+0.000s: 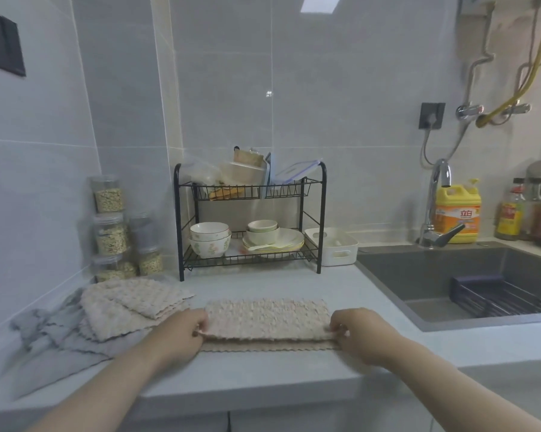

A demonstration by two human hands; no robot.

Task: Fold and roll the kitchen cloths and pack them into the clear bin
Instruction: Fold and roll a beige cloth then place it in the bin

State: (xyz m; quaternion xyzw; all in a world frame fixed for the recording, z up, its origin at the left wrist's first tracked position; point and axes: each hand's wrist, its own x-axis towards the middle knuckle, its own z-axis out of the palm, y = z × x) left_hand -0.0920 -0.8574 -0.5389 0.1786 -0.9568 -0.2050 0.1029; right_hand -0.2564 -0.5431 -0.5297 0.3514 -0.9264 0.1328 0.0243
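A beige nubbly kitchen cloth (267, 319) lies folded in a long strip on the white counter (263, 375) in front of me. My left hand (181, 333) pinches its left end and my right hand (361, 335) pinches its right end, each gripping the upper layer near the front edge. A lower layer shows along the front. To the left lies a pile of more beige cloths (128, 304) on top of grey cloths (57, 335). No clear bin shows on the counter; a clear lidded container (297, 173) rests on top of the rack.
A black two-tier dish rack (250, 219) with bowls and plates stands behind the cloth. Stacked jars (110, 226) fill the left corner. A white basket (334, 246) sits beside the rack. The sink (468, 282) with faucet (434, 207) and yellow detergent bottle (457, 213) is on the right.
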